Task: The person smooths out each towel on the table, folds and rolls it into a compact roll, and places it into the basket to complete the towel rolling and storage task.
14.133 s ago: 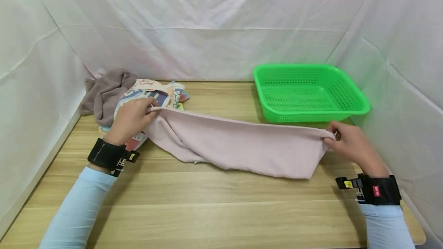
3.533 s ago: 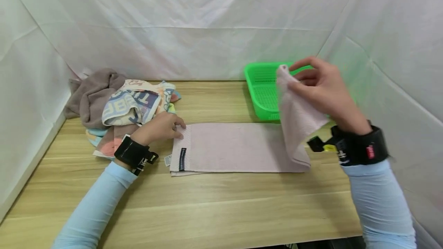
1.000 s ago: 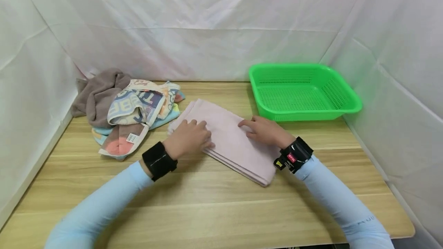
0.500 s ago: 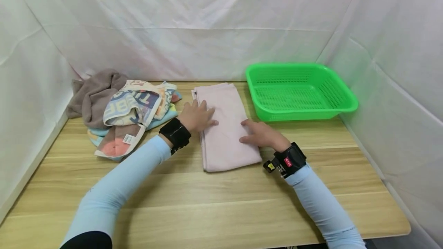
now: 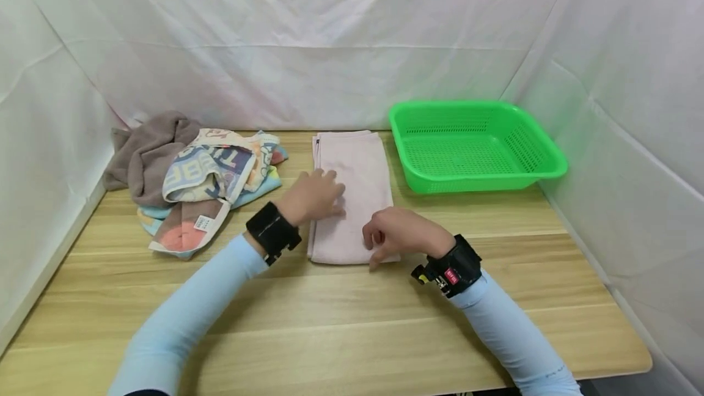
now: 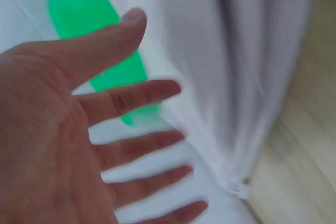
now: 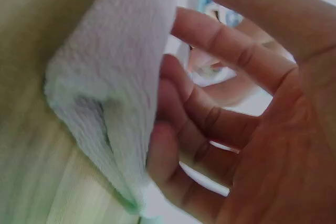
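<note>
A pale pink towel point(image 5: 354, 164), folded into a narrow rectangle, lies lengthwise on the table. My left hand point(image 5: 313, 197) is over its left edge; the left wrist view shows those fingers point(image 6: 149, 93) spread and straight beside the stacked layers. At the near right corner, my right hand point(image 5: 398, 232) bends loosely, thumb just past the front edge. In the right wrist view, the right fingertips point(image 7: 164, 142) lie along the towel's upper face, and the rounded fold point(image 7: 110, 77) faces the camera. Neither hand grips the cloth.
A green perforated basket point(image 5: 473, 182) stands at the back right with nothing in it. At the back left is a rumpled heap: a grey-brown towel point(image 5: 156, 151) and a patterned cloth with printed letters point(image 5: 211, 167). White sheeting point(image 5: 341, 78) walls off the back and sides.
Earlier stretched out and then folded over, the towel has since turned from slanting to straight. My right hand has slid from its right side to the near corner.
</note>
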The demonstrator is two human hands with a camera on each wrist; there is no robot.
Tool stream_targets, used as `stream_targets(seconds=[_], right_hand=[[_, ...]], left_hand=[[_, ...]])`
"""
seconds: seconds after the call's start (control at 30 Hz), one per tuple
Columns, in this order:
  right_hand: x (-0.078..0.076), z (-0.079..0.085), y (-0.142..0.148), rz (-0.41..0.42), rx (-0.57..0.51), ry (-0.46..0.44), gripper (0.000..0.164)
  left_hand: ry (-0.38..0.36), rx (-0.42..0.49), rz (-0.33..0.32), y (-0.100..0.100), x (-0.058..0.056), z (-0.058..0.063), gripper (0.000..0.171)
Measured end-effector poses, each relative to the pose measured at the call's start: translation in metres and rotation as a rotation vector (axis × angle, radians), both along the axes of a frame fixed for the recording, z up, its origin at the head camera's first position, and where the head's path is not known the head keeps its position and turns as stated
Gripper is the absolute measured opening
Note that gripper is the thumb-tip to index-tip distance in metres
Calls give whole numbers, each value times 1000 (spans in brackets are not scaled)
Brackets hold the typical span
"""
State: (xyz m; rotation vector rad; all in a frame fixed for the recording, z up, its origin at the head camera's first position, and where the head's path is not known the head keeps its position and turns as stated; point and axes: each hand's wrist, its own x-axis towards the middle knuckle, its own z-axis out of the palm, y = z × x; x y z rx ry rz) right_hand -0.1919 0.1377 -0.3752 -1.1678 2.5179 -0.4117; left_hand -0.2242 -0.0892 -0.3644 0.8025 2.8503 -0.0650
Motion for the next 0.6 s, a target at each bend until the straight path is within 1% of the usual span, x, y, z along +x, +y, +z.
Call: stream_targets(seconds=[0.07, 0.13, 0.2, 0.27, 0.33, 0.43, 0.5, 0.6], right_hand=[[8, 0, -5, -1, 72, 39, 33], [13, -1, -9, -22, 120, 76, 34], [16, -2, -11, -33, 145, 107, 34], [16, -3, -13, -34, 149, 126, 31], [15, -5, -13, -31, 147, 133, 27], [13, -7, -14, -22, 135, 137, 23], [13, -7, -15, -17, 125, 135, 22], [14, -4, -15, -8, 111, 131, 20]], left_hand=[[3, 35, -103, 3, 19, 3, 32], [-32, 74, -181, 6, 35, 5, 28], [-91, 112, -220, 9, 48, 5, 31], [-112, 113, -236, 11, 57, 3, 33], [-102, 109, -246, 11, 63, 1, 30], [-58, 106, -242, 9, 69, -4, 19], [-52, 117, -243, 7, 71, -5, 14], [-70, 150, -246, 5, 70, -7, 14]])
